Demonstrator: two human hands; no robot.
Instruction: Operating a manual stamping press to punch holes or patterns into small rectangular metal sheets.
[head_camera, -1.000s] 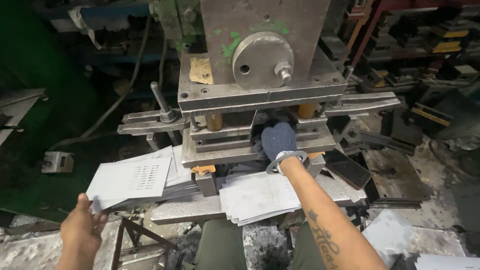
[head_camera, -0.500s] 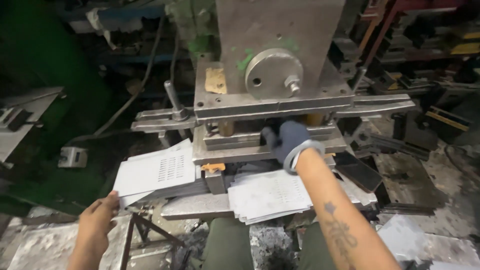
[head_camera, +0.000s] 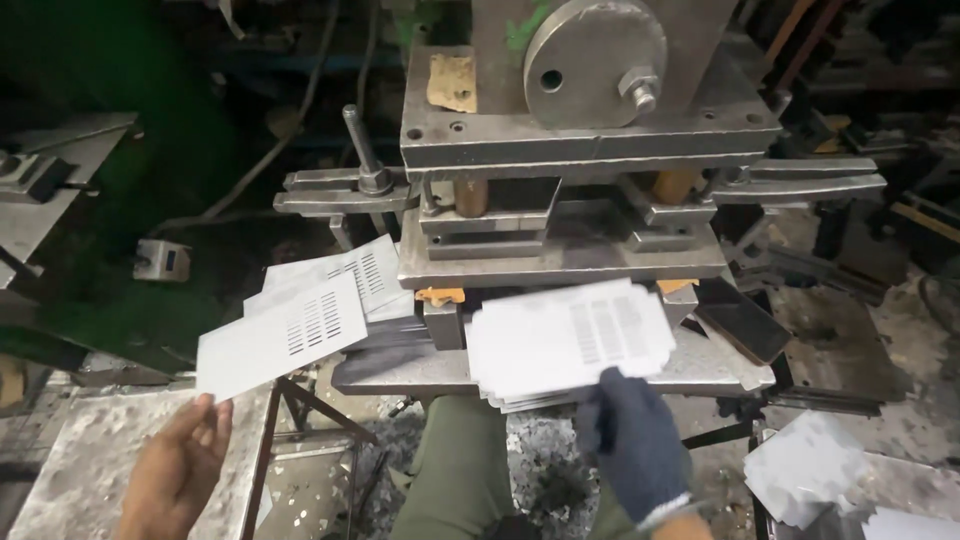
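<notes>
In the head view, the bare left hand (head_camera: 175, 470) pinches the near corner of a flat white slotted metal sheet (head_camera: 280, 335), whose long axis runs from lower left to upper right toward the grey steel press (head_camera: 590, 130). The gloved right hand (head_camera: 635, 440) grasps the near edge of the top sheet of the white stack (head_camera: 570, 340) on the press tabletop (head_camera: 400, 370); this sheet lies with its long side left to right. I think both sheets are best kept flat and held only at the edges, so the fingers stay out of the die gap.

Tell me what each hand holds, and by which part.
The left hand holds a slotted white sheet by its near corner. The gloved right hand holds a sheet by its near edge.
</notes>
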